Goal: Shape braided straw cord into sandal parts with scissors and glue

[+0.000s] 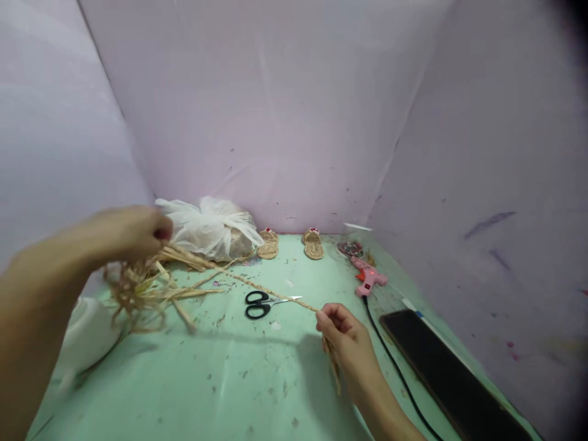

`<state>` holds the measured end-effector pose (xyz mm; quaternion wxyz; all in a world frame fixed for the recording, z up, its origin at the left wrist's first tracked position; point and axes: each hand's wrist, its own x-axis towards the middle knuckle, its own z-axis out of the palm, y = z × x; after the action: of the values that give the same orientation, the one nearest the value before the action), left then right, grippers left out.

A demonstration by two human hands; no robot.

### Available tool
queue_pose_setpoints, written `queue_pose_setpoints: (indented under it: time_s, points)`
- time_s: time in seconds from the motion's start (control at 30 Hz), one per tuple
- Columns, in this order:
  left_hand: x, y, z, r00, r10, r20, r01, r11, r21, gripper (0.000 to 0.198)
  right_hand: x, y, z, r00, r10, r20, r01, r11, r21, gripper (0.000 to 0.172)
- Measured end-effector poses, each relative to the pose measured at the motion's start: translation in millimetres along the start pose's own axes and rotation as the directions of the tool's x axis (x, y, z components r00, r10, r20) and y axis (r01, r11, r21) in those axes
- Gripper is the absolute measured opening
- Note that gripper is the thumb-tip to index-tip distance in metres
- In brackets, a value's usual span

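A thin braided straw cord (pixel 257 285) stretches across the view between my two hands. My right hand (pixel 342 331) pinches one end of it between thumb and fingers, and loose strands hang below that hand. Up on the left, my left hand (pixel 133 229) is blurred by motion, with its fingers curled where the cord runs up to it. A tangle of curly straw fibres (pixel 133 294) hangs below the left hand, also blurred. Black-handled scissors (pixel 264 304) lie under the cord, their blades pointing right.
Straw strips (pixel 184 294) lie at left beside a white rounded object (pixel 89 337). Behind are a white plastic bag (pixel 211 226) and two small woven slippers (pixel 269 244). At right are a pink glue gun (pixel 367 277) with a black cable and a dark flat device (pixel 445 373).
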<state>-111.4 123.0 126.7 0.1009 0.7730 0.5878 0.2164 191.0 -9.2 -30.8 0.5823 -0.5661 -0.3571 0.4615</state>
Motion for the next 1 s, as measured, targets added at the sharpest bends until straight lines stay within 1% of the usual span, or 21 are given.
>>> queue_pose_setpoints:
  time_s: [0.03,0.07,0.1,0.13,0.17,0.2,0.23,0.27,0.3,0.33,0.37,0.4,0.47,0.53,0.6,0.67,0.73,0.8,0.83,0.9,1.0]
  points:
    - [9.1,10.3,-8.2,0.997,0.003,-0.080,0.012,0.981,0.193,0.016,-2.0,1.3,1.5,0.999,-0.001,0.053,0.003,0.999,-0.035,0.023]
    - [15.4,22.2,-11.7,0.989,0.041,-0.143,0.004,0.955,0.297,0.014,-4.9,1.9,2.8,0.992,0.003,0.125,0.006,0.998,-0.070,0.021]
    - [18.6,34.3,-10.0,0.984,0.080,-0.161,-0.013,0.926,0.378,0.015,-8.7,1.3,4.0,0.976,0.017,0.218,0.004,0.995,-0.097,0.019]
    - [18.5,45.4,-3.2,0.984,0.114,-0.137,-0.042,0.893,0.448,0.018,-13.3,-0.7,4.9,0.945,0.038,0.324,-0.001,0.993,-0.116,0.016]
    - [15.6,54.6,7.9,0.988,0.145,-0.057,-0.099,0.867,0.488,0.021,-18.1,-3.9,5.3,0.892,0.064,0.448,-0.007,0.992,-0.129,0.014]
    - [10.2,61.5,21.8,0.986,0.167,0.011,-0.152,0.864,0.480,0.024,-22.7,-8.2,5.3,0.822,0.097,0.561,-0.032,0.992,-0.125,0.014]
    - [3.0,66.2,36.9,0.980,0.180,0.084,-0.198,0.865,0.462,0.029,-26.5,-13.0,4.8,0.760,0.122,0.638,-0.070,0.992,-0.106,0.014]
    - [-5.6,69.2,51.6,0.968,0.195,0.157,-0.245,0.868,0.432,0.035,-29.1,-17.8,3.9,0.726,0.125,0.676,-0.097,0.992,-0.079,0.018]
    - [-15.0,71.2,64.6,0.949,0.210,0.235,-0.290,0.873,0.392,0.040,-30.3,-22.0,2.8,0.728,0.107,0.678,-0.111,0.993,-0.037,0.022]
    - [-24.8,72.9,75.0,0.913,0.242,0.329,-0.347,0.884,0.313,0.042,-30.0,-25.2,1.7,0.753,0.087,0.652,-0.119,0.993,0.006,0.026]
    - [-34.7,74.8,82.5,0.862,0.277,0.424,-0.365,0.920,0.141,0.041,-28.5,-27.0,0.7,0.791,0.069,0.607,-0.123,0.991,0.047,0.029]
    - [-44.6,77.3,87.5,0.852,0.291,0.436,-0.314,0.949,-0.021,0.035,-26.1,-27.6,0.1,0.832,0.060,0.552,-0.127,0.988,0.083,0.031]
    - [-63.3,83.5,92.5,0.869,0.274,0.411,-0.161,0.944,-0.288,0.030,-20.6,-25.6,-0.1,0.891,0.073,0.448,-0.150,0.979,0.138,0.033]
    - [-79.4,90.0,95.6,0.886,0.215,0.411,-0.026,0.908,-0.419,0.031,-16.6,-21.6,1.3,0.919,0.105,0.380,-0.183,0.968,0.174,0.033]
    - [-91.6,95.3,100.5,0.894,0.140,0.425,0.073,0.892,-0.446,0.026,-15.1,-17.7,3.6,0.926,0.125,0.357,-0.201,0.962,0.184,0.032]
    - [-99.0,99.7,107.3,0.912,0.072,0.404,0.125,0.888,-0.442,0.023,-16.0,-14.7,6.0,0.927,0.123,0.355,-0.190,0.969,0.158,0.032]
    - [-102.4,104.3,114.3,0.944,0.047,0.326,0.107,0.893,-0.437,0.018,-18.0,-12.1,7.8,0.926,0.086,0.367,-0.130,0.987,0.098,0.031]
    - [-103.4,109.0,120.0,0.964,0.071,0.255,0.044,0.907,-0.418,0.012,-20.3,-9.6,8.6,0.921,0.013,0.390,-0.019,1.000,0.012,0.028]
    - [-103.6,111.2,122.2,0.967,0.086,0.241,0.020,0.913,-0.407,0.013,-21.3,-8.5,8.7,0.915,-0.032,0.402,0.048,0.998,-0.030,0.026]
    - [-104.2,114.3,124.9,0.958,0.117,0.261,-0.002,0.915,-0.404,0.018,-22.7,-6.6,8.4,0.901,-0.114,0.419,0.166,0.982,-0.090,0.021]
    - [-106.2,115.5,125.8,0.941,0.125,0.313,0.017,0.910,-0.414,0.019,-23.3,-4.9,7.8,0.889,-0.172,0.425,0.247,0.960,-0.128,0.019]
